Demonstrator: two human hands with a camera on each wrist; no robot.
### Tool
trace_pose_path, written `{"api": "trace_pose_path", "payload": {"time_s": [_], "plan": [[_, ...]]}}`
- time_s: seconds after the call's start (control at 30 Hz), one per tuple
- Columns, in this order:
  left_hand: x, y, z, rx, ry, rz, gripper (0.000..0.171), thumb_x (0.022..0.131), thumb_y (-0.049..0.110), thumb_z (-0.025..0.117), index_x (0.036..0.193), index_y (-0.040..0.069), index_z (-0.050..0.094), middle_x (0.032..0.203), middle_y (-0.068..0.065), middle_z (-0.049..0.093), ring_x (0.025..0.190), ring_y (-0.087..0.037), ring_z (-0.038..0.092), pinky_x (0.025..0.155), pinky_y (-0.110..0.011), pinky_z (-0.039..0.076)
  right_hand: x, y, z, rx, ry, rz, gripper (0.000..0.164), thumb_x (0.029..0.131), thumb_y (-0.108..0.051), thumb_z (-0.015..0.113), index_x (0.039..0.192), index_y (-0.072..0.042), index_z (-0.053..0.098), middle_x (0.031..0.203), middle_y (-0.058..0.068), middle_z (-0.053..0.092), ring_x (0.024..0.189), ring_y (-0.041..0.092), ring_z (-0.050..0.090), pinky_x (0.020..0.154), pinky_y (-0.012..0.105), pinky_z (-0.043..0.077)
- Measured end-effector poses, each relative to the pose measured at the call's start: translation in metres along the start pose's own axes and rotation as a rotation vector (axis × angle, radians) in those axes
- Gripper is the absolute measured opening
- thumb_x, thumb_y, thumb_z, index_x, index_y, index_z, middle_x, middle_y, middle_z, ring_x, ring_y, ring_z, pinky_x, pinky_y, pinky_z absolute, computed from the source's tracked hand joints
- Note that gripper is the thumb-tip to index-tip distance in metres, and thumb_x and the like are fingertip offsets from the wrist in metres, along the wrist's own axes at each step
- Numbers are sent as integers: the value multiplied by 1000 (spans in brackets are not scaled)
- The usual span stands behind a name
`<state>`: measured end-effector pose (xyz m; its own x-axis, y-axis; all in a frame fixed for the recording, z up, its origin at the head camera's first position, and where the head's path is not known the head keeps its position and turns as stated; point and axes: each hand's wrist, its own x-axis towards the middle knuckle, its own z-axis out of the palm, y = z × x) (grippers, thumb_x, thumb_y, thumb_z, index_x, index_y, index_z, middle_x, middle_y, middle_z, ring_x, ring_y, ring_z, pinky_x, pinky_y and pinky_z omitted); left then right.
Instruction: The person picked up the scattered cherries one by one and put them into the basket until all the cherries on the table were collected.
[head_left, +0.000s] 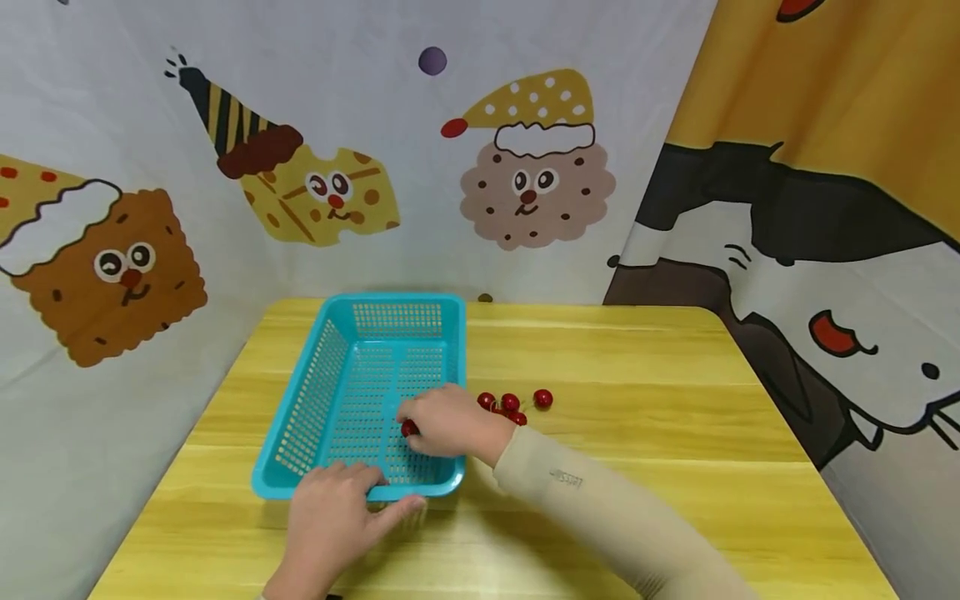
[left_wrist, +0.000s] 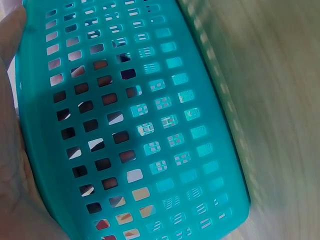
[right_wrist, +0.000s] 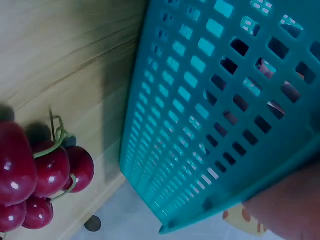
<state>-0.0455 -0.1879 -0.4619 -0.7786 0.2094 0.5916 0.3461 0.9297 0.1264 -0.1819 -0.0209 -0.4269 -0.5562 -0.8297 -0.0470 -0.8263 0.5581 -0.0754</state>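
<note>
A turquoise plastic basket [head_left: 390, 297] with perforated walls sits on the left half of the table. My left hand [head_left: 330, 517] grips its near rim, fingers over the edge and thumb outside. Reaching over the right wall, my right hand [head_left: 447, 419] pinches a dark red cherry [head_left: 408, 427] low inside the basket. Just right of the basket lie several cherries [head_left: 510, 402], and the right wrist view shows their green stems [right_wrist: 61, 132]. In the left wrist view the basket's perforated near wall [left_wrist: 145, 117] fills most of the picture.
The light wooden table [head_left: 675, 417] extends to the right of the cherries. A white cloth [head_left: 427, 192] printed with cartoon biscuits hangs behind the table, and a yellow and black patterned cloth [head_left: 817, 208] hangs at the right.
</note>
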Motion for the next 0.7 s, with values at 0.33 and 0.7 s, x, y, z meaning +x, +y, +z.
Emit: {"api": "trace_pose_path", "payload": {"time_s": [0.33,0.7], "plan": [[-1,0,-1,19,7,-13,59,65,79,68,66,20,67,64,4,67,53,-19,57,45,-36,46,13,-12,4,-170,-189,119,22,93,-38,64,114,-33,68,95,-12,70,79,9,57,81,34,46],[1,1,1,19,5,-5,60,66,80,66,66,19,68,63,4,67,53,-20,57,45,-37,45,8,-7,9,-162,-139,116,33,94,-50,61,120,-31,66,106,-10,70,91,12,59,87,37,47]]}}
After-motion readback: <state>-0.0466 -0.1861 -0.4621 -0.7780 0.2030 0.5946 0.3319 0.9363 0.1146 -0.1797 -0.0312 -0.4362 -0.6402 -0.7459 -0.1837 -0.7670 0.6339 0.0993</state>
